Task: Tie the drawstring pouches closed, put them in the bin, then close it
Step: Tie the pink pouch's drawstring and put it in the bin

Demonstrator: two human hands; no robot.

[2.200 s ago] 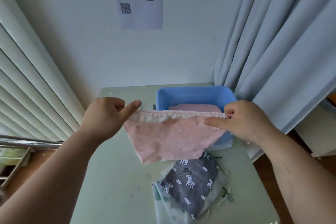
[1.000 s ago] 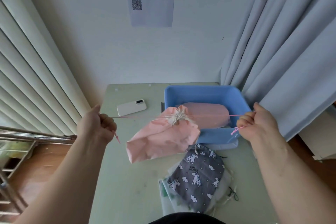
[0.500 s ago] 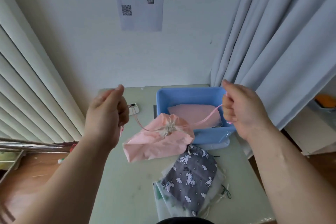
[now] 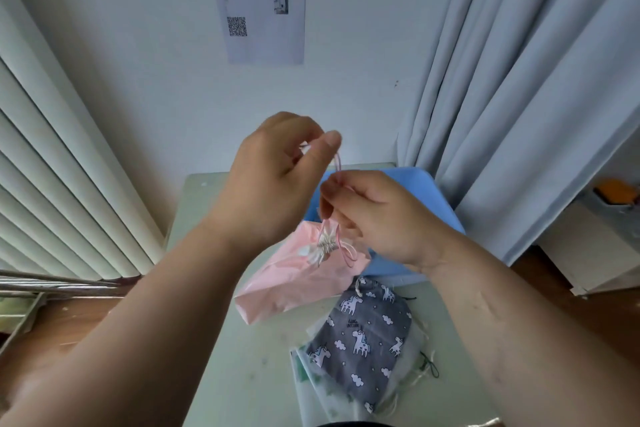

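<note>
Table: a pale green tabletop point(image 4: 242, 374) carries everything; its far edge meets the wall.
Bin: an open blue plastic bin point(image 4: 440, 204) sits at the table's far right corner, against the curtain, largely hidden behind the hands.
Pink pouch: a soft pink fabric drawstring pouch point(image 4: 298, 284) hangs from its cinched mouth point(image 4: 323, 248) in front of the bin's near left corner. Its lower end seems to rest near the table's middle.
Handling: the pouch looks light, limp and apparently empty. It will fold and swing rather than hold a shape, so the bunched mouth or the cords are the places to take hold. The cloth itself would only slump.
Grey pouch: a grey cloth pouch printed with white unicorns point(image 4: 360, 333) lies flat by the near right edge on a pile of pale translucent pouches point(image 4: 311, 374), not yet tied.
Left hand: the left hand point(image 4: 273, 184) is raised above the mouth, back toward the camera, thumb and curled fingers pinching the cord's upper end.
Right hand: the right hand point(image 4: 377, 215) is lower and just beside it, thumb and forefinger pinching the cord close above the gathers.
Cord: the thin pink cord point(image 4: 337, 163) runs taut between the two hands. Loose loops dangle beside the mouth. It is probably slippery, so a knot needs firm tension.
Stage: judged as tying the knot; binning and closing remain.
</note>
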